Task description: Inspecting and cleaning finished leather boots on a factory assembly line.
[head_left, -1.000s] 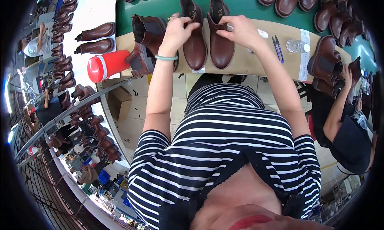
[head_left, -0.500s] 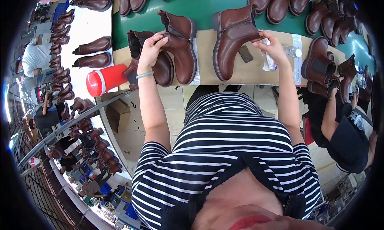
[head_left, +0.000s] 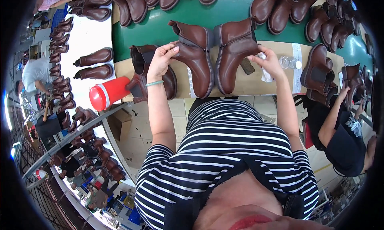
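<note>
Change: both boots had swung heel-to-heel since earlier.
Left hand (head_left: 161,62): gripped left boot (head_left: 196,58).
Right hand (head_left: 269,62): gripped right boot (head_left: 233,54), clutching a cloth.
Surface: cardboard sheet (head_left: 256,82) beneath boots, green bench (head_left: 160,28) behind.

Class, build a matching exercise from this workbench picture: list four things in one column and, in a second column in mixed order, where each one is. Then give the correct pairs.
Column one:
1. red container with a white band
2. clear plastic bottle
3. left hand
4. right hand

Column two:
A. lying on the cardboard, right of the right hand
B. on the brown boot with its heel to the left
C. at the bench's left corner
D. holding a white cloth by the other brown boot

Pairs: 1-C, 2-A, 3-B, 4-D
</note>
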